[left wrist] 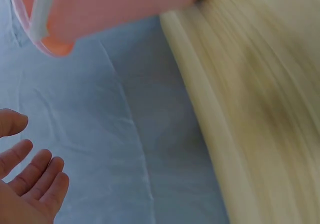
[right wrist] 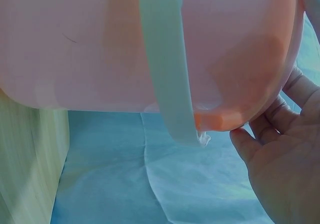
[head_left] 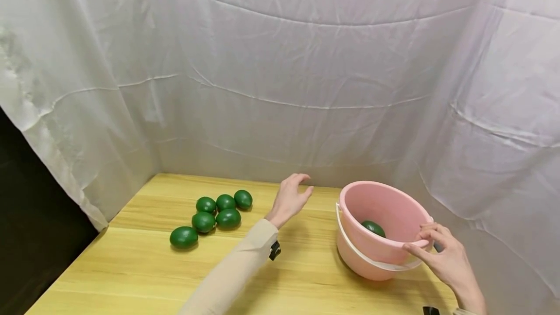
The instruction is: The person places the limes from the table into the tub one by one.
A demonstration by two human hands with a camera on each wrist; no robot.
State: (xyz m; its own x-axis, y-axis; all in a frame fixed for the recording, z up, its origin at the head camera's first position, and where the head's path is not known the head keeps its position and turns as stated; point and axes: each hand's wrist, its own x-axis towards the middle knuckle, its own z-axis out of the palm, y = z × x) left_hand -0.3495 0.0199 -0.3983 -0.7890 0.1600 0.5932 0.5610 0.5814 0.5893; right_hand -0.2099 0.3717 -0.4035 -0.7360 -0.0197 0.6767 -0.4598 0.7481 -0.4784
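A pink bucket with a white handle stands on the right of the table, its mouth leaning toward the right. One dark green, avocado-like fruit lies inside it. My right hand grips the bucket's right rim between thumb and fingers; in the right wrist view its fingertips meet the rim close to the handle's end. Left of the bucket, my left hand is held over the table, fingers loosely bent and nothing in them. The left wrist view shows this hand with its palm visible and the bucket above it.
Several more dark green fruits lie grouped on the left half of the wooden table. Whitish cloth hangs behind the table and along its sides. A dark gap shows past the table's left edge.
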